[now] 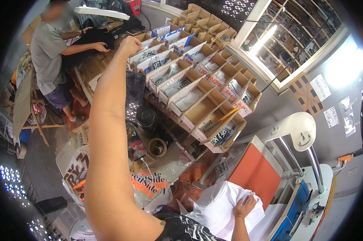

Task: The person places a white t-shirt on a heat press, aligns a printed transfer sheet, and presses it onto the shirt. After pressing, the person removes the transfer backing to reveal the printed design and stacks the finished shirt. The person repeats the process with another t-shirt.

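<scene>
My left hand point(131, 46) is stretched far forward to the left end of a rack of cardboard bins point(185, 85). Its fingers are pinched together at the edge of a bin, and what they may hold is too small to make out. Small printed labels or transfers lie in many of the bins. Lower right, my right hand point(245, 206) rests with fingers a little apart on a crumpled white cloth, perhaps a shirt point(217, 205). That cloth lies against the orange-red pad point(258, 168) of a heat press point(289, 132).
A person point(49, 52) in a grey shirt handles black fabric point(91, 42) at a wooden table, far left. Below the bins stand a black round container point(146, 117) and a brown roll point(157, 147). A yellow pencil-like stick point(228, 114) lies across the nearest bins.
</scene>
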`<action>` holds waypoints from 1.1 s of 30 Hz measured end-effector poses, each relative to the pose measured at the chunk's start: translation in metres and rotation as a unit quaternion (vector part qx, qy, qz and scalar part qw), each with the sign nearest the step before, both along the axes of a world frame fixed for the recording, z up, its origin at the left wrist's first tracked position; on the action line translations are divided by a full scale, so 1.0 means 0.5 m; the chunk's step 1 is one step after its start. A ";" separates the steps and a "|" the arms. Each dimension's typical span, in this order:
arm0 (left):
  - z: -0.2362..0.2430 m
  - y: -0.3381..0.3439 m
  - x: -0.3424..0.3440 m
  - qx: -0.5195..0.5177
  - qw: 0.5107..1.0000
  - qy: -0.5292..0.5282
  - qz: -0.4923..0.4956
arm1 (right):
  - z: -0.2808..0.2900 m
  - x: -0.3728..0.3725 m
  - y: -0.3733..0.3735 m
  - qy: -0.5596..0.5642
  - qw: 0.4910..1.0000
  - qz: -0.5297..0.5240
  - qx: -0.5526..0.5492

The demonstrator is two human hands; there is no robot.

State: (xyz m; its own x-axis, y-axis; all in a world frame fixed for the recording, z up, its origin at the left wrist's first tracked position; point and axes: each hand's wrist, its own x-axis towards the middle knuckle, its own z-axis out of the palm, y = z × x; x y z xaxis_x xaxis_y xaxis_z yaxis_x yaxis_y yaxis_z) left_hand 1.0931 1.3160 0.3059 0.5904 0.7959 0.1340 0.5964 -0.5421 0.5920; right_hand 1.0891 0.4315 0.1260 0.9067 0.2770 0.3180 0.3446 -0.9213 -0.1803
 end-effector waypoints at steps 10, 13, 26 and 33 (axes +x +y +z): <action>-0.013 -0.014 -0.006 0.055 0.995 -0.005 -0.080 | 0.002 0.001 0.001 0.009 1.000 -0.005 0.003; -0.010 -0.027 -0.008 0.087 0.993 -0.039 -0.076 | 0.004 0.000 0.003 -0.004 1.000 0.000 0.005; 0.005 -0.057 0.003 0.131 0.991 0.021 -0.029 | 0.003 0.001 0.000 0.007 1.000 -0.004 0.007; -0.025 -0.044 0.026 0.045 0.998 0.010 -0.031 | 0.002 -0.001 -0.001 0.002 1.000 -0.002 0.003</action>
